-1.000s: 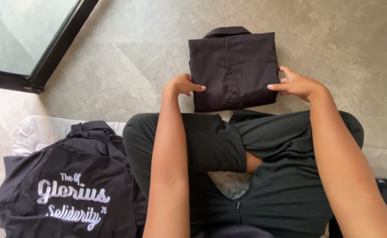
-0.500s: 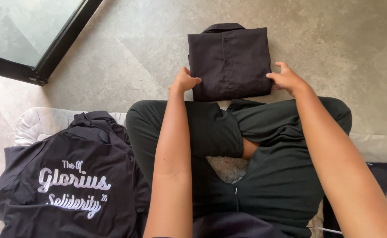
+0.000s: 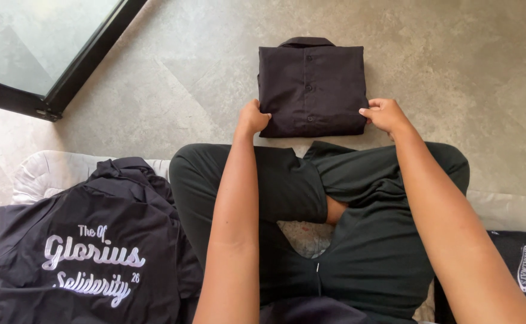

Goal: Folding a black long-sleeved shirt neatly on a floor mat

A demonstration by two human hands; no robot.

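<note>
Nearest, the person's crossed legs in dark trousers (image 3: 359, 240) rest on a pale cushion (image 3: 53, 171), with a heap of black printed shirts (image 3: 89, 252) well to the left of the fingers. Just beyond the knees, the left hand (image 3: 253, 117) curls loosely against the lower left corner of the folded black button shirt (image 3: 311, 90), and the right hand (image 3: 385, 114) presses its lower right edge, fingers bent, neither pinching cloth. The shirt lies flat on the grey floor (image 3: 455, 54). It looks light, soft and limp, so lifting by both side edges, with support underneath, should keep the fold.
</note>
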